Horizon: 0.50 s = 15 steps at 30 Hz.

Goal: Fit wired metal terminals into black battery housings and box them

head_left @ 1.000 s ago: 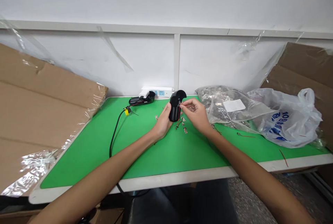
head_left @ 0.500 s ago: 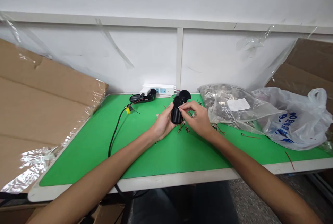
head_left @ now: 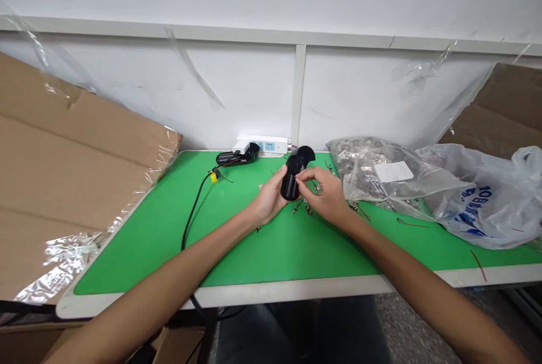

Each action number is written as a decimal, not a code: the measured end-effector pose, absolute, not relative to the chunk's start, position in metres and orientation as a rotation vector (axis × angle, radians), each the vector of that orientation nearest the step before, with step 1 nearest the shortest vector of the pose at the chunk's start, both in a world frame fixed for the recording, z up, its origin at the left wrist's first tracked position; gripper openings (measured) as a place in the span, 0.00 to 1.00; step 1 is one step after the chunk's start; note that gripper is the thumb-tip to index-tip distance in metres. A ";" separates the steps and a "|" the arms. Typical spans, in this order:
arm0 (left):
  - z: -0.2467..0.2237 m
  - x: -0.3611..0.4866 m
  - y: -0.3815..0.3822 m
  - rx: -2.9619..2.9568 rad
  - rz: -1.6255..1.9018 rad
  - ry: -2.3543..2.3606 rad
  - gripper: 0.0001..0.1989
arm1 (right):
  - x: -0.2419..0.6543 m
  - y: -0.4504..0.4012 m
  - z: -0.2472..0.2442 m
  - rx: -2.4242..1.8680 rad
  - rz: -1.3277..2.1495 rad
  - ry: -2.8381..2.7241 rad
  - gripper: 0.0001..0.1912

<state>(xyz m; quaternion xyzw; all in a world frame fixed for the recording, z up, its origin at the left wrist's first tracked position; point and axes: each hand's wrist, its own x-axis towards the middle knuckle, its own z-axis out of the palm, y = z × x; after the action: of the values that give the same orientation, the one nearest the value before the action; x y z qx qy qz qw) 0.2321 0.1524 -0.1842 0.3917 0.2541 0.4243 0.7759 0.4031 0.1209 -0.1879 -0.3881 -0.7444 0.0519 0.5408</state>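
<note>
Two hands: left hand [head_left: 270, 198] gripping black casing [head_left: 290, 184], right hand [head_left: 325, 192] pinched over it.

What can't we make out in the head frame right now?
Head view, all:
Left hand: fingers behind the glossy black plastic housing, which hides them.
Right hand: what its fingertips pinch, if anything; too small.
White paper label at the translucent plastic bag of metal parts: print too small.
White plastic bag with blue lettering: right side, cut off by frame edge.
Black cable: stretch hidden by left forearm.
</note>
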 end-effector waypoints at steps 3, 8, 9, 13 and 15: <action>-0.184 0.232 0.151 0.839 0.919 0.555 0.20 | 0.404 0.122 -0.189 -0.900 0.116 -1.773 0.03; -0.183 0.233 0.149 0.844 0.924 0.562 0.17 | 0.405 0.124 -0.190 -0.910 0.101 -1.791 0.04; -0.184 0.233 0.149 0.850 0.921 0.568 0.18 | 0.406 0.124 -0.190 -0.908 0.099 -1.793 0.04; -0.185 0.233 0.150 0.867 0.913 0.585 0.19 | 0.408 0.127 -0.191 -0.922 0.091 -1.795 0.02; -0.186 0.233 0.150 0.874 0.912 0.594 0.19 | 0.409 0.127 -0.192 -0.930 0.095 -1.803 0.03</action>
<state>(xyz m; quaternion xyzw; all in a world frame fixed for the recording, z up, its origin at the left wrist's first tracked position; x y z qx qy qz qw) 0.2331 0.1500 -0.1864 0.4023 0.2735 0.4197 0.7663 0.4087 0.1272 -0.1915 -0.3891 -0.7545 0.0396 0.5271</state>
